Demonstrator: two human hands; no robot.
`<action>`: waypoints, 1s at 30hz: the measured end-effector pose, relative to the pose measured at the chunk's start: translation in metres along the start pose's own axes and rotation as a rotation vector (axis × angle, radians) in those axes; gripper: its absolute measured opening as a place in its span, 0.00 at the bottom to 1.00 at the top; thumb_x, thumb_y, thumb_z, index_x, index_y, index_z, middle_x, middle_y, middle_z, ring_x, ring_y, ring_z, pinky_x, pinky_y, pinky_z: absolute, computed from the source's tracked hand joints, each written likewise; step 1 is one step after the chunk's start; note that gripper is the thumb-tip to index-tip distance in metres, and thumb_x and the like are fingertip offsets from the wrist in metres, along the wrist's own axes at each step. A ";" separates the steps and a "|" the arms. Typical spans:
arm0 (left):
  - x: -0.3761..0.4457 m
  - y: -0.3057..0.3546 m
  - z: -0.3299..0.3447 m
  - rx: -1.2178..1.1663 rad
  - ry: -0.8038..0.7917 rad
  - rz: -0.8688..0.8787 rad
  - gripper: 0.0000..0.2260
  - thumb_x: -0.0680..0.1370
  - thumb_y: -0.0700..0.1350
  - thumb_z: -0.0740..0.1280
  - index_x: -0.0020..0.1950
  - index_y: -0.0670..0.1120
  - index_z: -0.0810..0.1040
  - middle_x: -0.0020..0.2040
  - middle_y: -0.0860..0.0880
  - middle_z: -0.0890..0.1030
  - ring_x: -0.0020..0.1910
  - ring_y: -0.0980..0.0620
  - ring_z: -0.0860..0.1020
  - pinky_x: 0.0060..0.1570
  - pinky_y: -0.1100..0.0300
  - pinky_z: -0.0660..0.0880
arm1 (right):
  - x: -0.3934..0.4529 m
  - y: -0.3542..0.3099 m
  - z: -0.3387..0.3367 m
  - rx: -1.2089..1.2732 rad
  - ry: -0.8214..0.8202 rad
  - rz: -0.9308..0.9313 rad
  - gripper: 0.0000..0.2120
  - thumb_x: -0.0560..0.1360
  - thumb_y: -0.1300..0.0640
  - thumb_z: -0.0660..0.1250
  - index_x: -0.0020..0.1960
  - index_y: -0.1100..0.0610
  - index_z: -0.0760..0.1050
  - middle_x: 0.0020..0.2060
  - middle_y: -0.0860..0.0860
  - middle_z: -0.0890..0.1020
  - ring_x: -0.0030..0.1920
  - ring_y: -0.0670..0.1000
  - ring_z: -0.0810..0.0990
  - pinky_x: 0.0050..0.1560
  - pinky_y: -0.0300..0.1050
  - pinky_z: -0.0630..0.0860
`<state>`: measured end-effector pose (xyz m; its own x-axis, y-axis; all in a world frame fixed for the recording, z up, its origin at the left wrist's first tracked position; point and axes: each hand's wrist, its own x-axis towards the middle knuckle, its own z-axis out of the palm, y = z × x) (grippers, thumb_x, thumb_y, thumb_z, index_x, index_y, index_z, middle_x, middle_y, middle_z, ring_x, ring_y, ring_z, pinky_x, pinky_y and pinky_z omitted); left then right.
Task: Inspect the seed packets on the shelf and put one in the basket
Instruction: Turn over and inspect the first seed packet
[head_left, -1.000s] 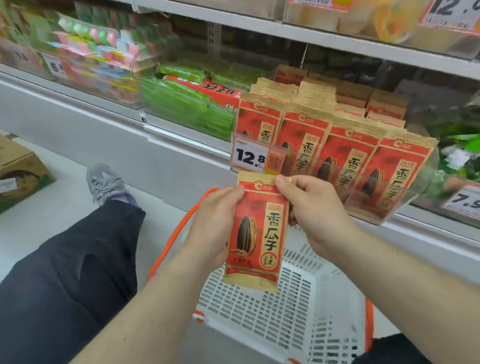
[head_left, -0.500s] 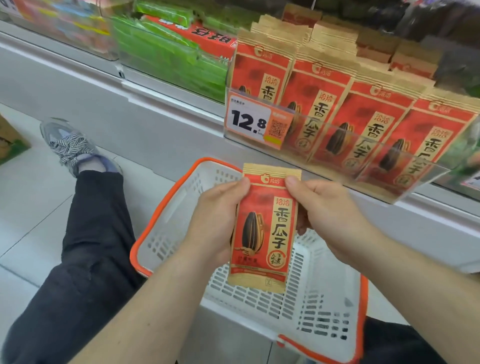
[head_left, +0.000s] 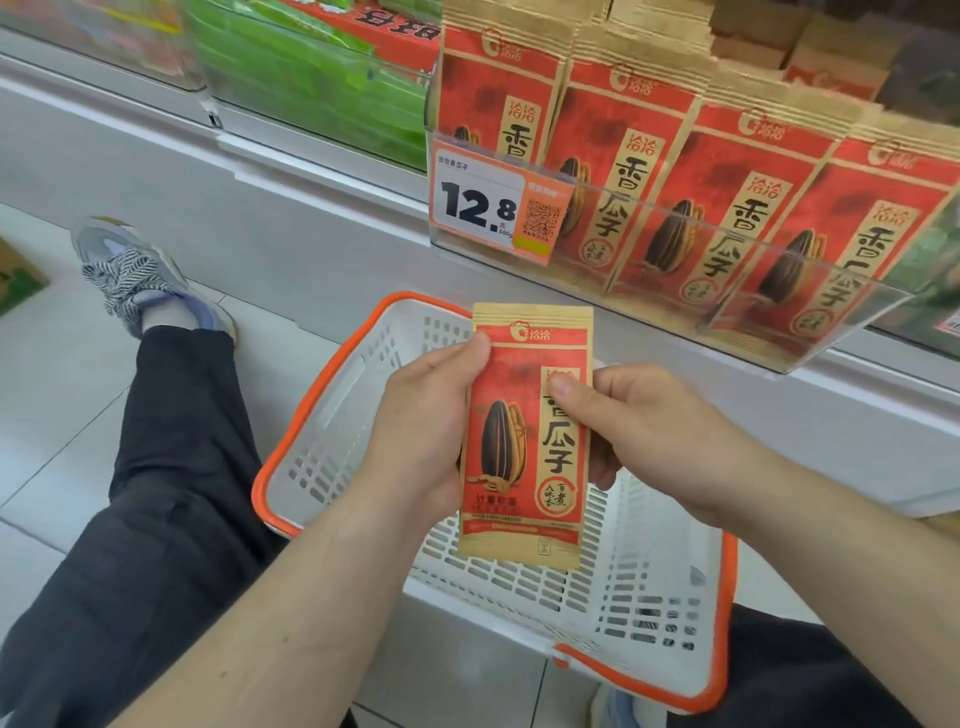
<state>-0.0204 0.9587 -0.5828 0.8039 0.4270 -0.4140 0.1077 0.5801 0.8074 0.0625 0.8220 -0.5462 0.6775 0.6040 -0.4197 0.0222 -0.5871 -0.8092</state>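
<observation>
A red and tan seed packet (head_left: 524, 441) with a black sunflower seed printed on it stands upright over the white basket with an orange rim (head_left: 332, 364). My left hand (head_left: 426, 436) grips its left edge, thumb on the front near the top. My right hand (head_left: 644, 426) pinches its right edge, thumb across the printed characters. Behind a clear plastic rail, rows of the same seed packets (head_left: 670, 192) stand on the shelf above.
A 12.8 price tag (head_left: 480, 202) hangs on the rail's left end. Green packets (head_left: 322, 78) fill the shelf bin to the left. My leg in black trousers (head_left: 156, 493) and a grey sneaker (head_left: 135, 275) stretch over the tiled floor left of the basket.
Both hands have brought the packet down from shelf level to just over the basket. My right thumb has slid from the top corner down onto the packet's front.
</observation>
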 end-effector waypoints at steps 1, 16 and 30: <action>-0.001 0.002 0.000 0.008 0.004 0.003 0.15 0.82 0.49 0.62 0.54 0.40 0.83 0.49 0.37 0.85 0.45 0.38 0.84 0.44 0.47 0.80 | -0.001 -0.001 0.000 -0.005 -0.002 -0.011 0.20 0.80 0.46 0.64 0.37 0.59 0.79 0.30 0.51 0.83 0.28 0.48 0.78 0.34 0.43 0.76; -0.016 0.017 0.006 0.058 0.050 0.057 0.12 0.83 0.48 0.62 0.47 0.44 0.82 0.42 0.41 0.86 0.38 0.44 0.84 0.41 0.49 0.80 | -0.020 -0.003 -0.001 0.008 -0.065 -0.092 0.21 0.77 0.45 0.65 0.41 0.64 0.79 0.33 0.58 0.84 0.27 0.48 0.78 0.32 0.42 0.76; 0.006 0.002 -0.003 0.020 0.119 -0.113 0.20 0.82 0.55 0.61 0.61 0.41 0.80 0.54 0.38 0.84 0.52 0.37 0.84 0.53 0.39 0.80 | -0.018 0.003 -0.003 -0.069 -0.251 -0.076 0.20 0.71 0.49 0.72 0.60 0.54 0.75 0.36 0.55 0.86 0.30 0.50 0.81 0.33 0.43 0.77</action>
<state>-0.0172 0.9650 -0.5847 0.7113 0.4392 -0.5488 0.2064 0.6159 0.7604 0.0528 0.8082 -0.5399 0.4682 0.7577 -0.4547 0.1220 -0.5650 -0.8160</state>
